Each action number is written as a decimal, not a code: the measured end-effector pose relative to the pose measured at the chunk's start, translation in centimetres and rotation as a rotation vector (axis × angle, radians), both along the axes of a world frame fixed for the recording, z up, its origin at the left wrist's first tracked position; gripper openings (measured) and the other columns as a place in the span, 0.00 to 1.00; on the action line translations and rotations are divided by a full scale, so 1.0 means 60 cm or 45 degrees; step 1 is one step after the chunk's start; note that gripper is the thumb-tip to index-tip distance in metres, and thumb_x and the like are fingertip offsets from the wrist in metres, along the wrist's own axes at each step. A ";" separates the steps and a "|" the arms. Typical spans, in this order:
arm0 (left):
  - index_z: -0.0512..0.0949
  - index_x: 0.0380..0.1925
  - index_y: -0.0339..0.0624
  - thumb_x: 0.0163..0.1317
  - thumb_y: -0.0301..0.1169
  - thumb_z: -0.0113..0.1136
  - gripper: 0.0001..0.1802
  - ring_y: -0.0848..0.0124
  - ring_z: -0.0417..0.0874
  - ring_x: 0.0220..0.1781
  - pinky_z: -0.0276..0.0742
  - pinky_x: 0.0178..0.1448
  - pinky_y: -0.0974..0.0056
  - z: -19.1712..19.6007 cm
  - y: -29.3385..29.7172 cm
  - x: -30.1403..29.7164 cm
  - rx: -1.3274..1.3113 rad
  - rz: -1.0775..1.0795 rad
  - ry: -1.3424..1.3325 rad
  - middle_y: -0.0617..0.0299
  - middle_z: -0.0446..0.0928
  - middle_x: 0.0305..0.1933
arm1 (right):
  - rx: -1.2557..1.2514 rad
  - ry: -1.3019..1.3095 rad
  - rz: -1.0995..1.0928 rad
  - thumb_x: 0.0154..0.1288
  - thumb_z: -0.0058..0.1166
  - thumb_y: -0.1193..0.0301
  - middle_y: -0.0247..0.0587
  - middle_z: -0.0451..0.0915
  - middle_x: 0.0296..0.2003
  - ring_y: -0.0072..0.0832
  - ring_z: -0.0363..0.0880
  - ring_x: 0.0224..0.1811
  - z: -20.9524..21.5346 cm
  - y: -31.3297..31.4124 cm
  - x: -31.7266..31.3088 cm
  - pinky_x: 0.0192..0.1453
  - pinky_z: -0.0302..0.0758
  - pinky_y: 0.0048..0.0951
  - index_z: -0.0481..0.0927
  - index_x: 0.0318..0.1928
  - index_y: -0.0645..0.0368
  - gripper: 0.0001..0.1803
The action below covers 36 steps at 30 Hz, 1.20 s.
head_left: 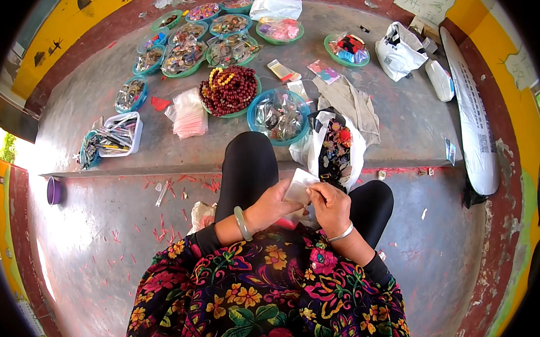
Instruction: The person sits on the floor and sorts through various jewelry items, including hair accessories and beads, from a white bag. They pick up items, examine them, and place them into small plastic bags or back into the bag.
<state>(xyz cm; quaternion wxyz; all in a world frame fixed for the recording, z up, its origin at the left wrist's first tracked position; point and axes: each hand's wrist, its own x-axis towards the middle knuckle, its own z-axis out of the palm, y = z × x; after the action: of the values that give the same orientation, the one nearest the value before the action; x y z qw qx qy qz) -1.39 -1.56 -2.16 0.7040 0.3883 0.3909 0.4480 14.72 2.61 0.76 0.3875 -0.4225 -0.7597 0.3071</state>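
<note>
both hands, left hand and right hand, pinch a small clear bag above the lap; a loosened pinch could drop it onto the floor.

Small clear plastic bag, flat, whitish, tilted, pinched between both hands over the lap, at 6 o'clock from the blue bowl, just below the step edge.

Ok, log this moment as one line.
left hand: holds small clear bag | right hand: pinches its edge | ahead: bowl of dark red beads
</note>
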 end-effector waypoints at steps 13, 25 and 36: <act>0.60 0.56 0.39 0.55 0.19 0.55 0.28 0.72 0.76 0.45 0.75 0.48 0.65 -0.003 -0.003 -0.009 -0.049 -0.164 -0.008 0.60 0.73 0.45 | -0.444 0.249 -0.238 0.56 0.55 0.77 0.33 0.75 0.18 0.15 0.71 0.20 -0.023 0.018 0.019 0.24 0.68 0.19 0.78 0.30 0.65 0.03; 0.67 0.47 0.38 0.53 0.24 0.58 0.20 0.72 0.77 0.39 0.75 0.44 0.66 0.015 -0.012 -0.108 -0.037 -0.203 0.359 0.60 0.75 0.38 | -0.827 0.879 -0.423 0.58 0.56 0.74 0.30 0.72 0.17 0.15 0.64 0.15 -0.038 0.055 0.073 0.18 0.59 0.16 0.77 0.30 0.62 0.04; 0.72 0.45 0.41 0.47 0.28 0.58 0.21 0.64 0.76 0.43 0.71 0.47 0.64 0.016 -0.046 -0.165 0.370 -0.552 1.227 0.57 0.74 0.39 | -1.082 0.992 -0.346 0.57 0.56 0.73 0.31 0.72 0.17 0.17 0.65 0.14 -0.068 0.050 0.068 0.17 0.61 0.17 0.77 0.29 0.61 0.05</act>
<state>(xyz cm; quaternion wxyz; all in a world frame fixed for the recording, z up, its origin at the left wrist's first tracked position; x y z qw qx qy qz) -11.30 -4.31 -1.20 0.4606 0.7145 0.5143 0.1133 18.77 5.58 -3.31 0.4705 -0.4903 -0.3107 0.6646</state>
